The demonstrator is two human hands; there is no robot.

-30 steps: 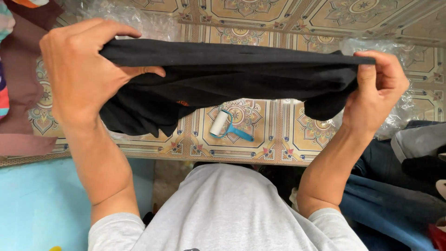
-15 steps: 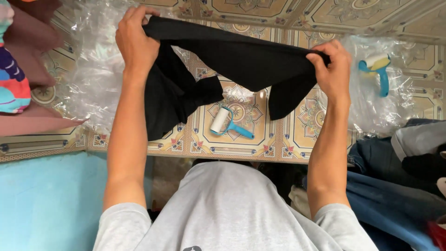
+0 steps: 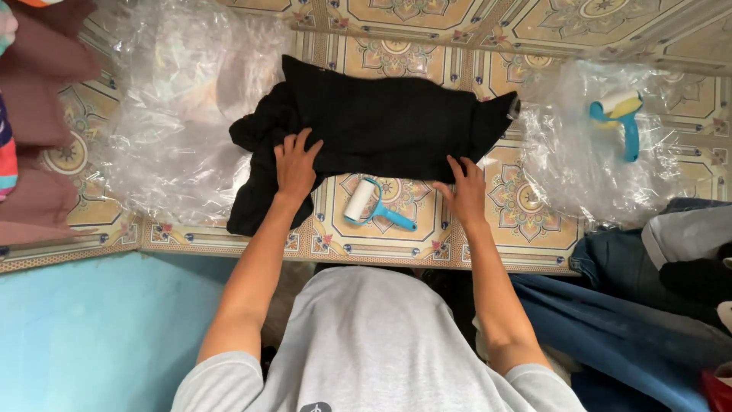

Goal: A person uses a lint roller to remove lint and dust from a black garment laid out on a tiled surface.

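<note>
At the far left edge a heap of folded fabric (image 3: 34, 114), maroon with one bright patterned piece, lay partly out of frame. Next to it a large sheet of crumpled clear plastic (image 3: 171, 114) covered the patterned table (image 3: 381, 236), whose ornate tiled print showed one near edge along the bottom.

One black garment (image 3: 374, 126) lay spread across the middle of the table, its left part bunched and trailing down over the plastic, its right corner reaching toward a second clear plastic sheet (image 3: 579, 164).

The person's left hand (image 3: 296, 164) rested flat on the lower left part of the garment, fingers spread and open, pressing down and gripping nothing. The right hand (image 3: 463, 191) lay palm down at the garment's lower right edge, fingers likewise extended, fingertips touching the cloth, closed around nothing.

Two lint rollers were in view. One, a white roller with a blue handle (image 3: 374, 204), lay on bare table between the two hands, just below the garment's hem and apart from both hands. The other, a yellowish roller with a blue handle (image 3: 621, 118), sat on the right-hand plastic sheet, well apart from the right hand.

At the right edge, off the table, a pile of dark blue and grey clothes (image 3: 656, 259) was stacked. The person's grey shirt (image 3: 374, 343) filled the bottom centre.
</note>
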